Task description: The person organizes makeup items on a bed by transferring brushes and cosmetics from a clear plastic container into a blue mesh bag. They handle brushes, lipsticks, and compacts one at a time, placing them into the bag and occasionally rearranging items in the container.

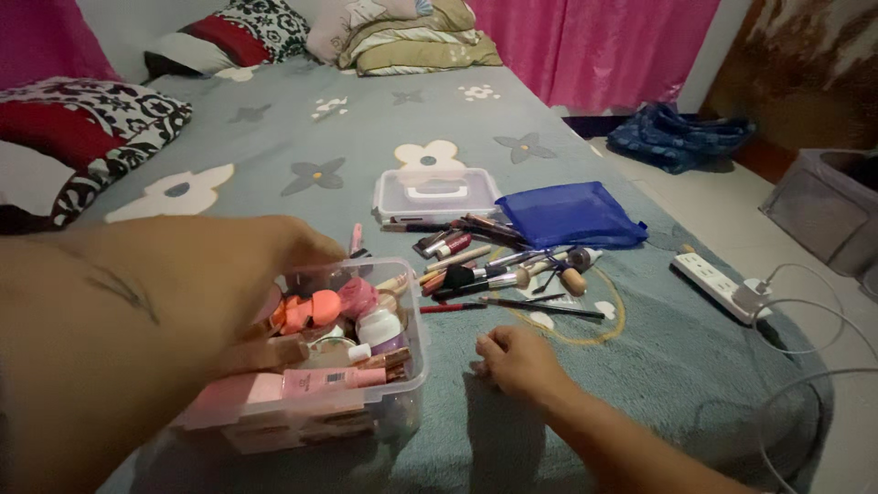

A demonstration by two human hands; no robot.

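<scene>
Left hand (229, 274) reaches into a clear plastic box (416, 366) of cosmetics at 7 o'clock on the bed (302, 137); its fingers are hidden behind the near wall, so whether the grip is closed cannot be told. An orange sponge (306, 311) lies just beside it. Right hand (517, 359) rests on the grey floral cover, fingers loosely curled, holding nothing. Slender pencils and brushes (512, 270) lie scattered toward 12 o'clock of it, long axes mostly left to right, nearer this hand; beyond them a white-handled lid (434, 192) and a blue mesh pouch (572, 215).
</scene>
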